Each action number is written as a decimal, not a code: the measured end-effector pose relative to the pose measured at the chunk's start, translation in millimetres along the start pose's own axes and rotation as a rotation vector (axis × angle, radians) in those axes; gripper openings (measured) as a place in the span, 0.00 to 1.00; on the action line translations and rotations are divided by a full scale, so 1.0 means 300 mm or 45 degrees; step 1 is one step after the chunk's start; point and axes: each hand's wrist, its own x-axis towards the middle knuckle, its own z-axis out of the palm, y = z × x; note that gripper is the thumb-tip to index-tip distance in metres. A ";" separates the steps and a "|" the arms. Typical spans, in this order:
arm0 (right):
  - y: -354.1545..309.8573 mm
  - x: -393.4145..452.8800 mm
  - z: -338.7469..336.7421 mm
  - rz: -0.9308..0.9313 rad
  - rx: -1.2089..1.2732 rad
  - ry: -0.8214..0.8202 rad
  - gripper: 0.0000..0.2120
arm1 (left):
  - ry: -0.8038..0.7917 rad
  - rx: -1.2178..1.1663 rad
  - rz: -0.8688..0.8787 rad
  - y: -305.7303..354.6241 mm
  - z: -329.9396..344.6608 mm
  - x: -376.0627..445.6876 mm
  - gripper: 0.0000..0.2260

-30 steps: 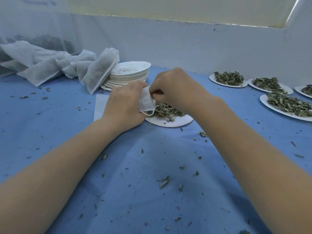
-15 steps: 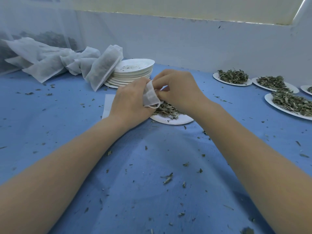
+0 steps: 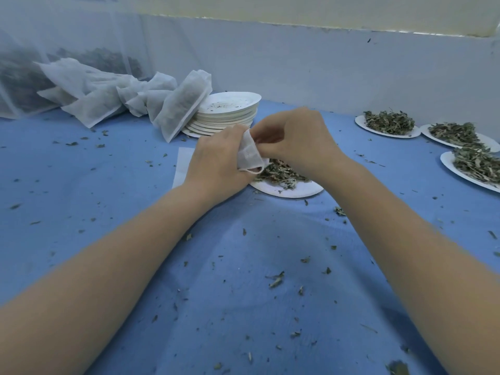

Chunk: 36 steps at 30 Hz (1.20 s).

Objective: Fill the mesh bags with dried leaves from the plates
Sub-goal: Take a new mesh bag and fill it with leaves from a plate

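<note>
Your left hand [image 3: 216,163] grips a small white mesh bag [image 3: 250,155] while your right hand [image 3: 297,142] pinches its opening, both above a white paper plate [image 3: 292,189] of dried green leaves [image 3: 281,174] on blue cloth [image 3: 243,266].

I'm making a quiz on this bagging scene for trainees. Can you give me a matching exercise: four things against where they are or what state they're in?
Things:
1. mesh bag
2. stack of plates
3. filled bags
4. plate of leaves

States:
A. empty, piled up at the back of the table
B. held by both hands
C. lying directly below the hands
D. heaped on the far left, one leaning on the stack

Pairs: 1-B, 2-A, 3-D, 4-C
</note>
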 end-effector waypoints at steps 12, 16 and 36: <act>0.055 -0.004 -0.052 0.093 0.096 -0.022 0.10 | -0.026 0.095 -0.289 0.023 -0.020 0.010 0.08; 0.087 -0.005 -0.044 0.194 -0.481 -0.201 0.10 | -0.017 0.146 -0.407 0.041 0.004 -0.016 0.12; 0.139 -0.033 -0.113 0.251 -0.078 0.042 0.03 | -0.059 0.156 -0.304 0.004 0.030 -0.015 0.18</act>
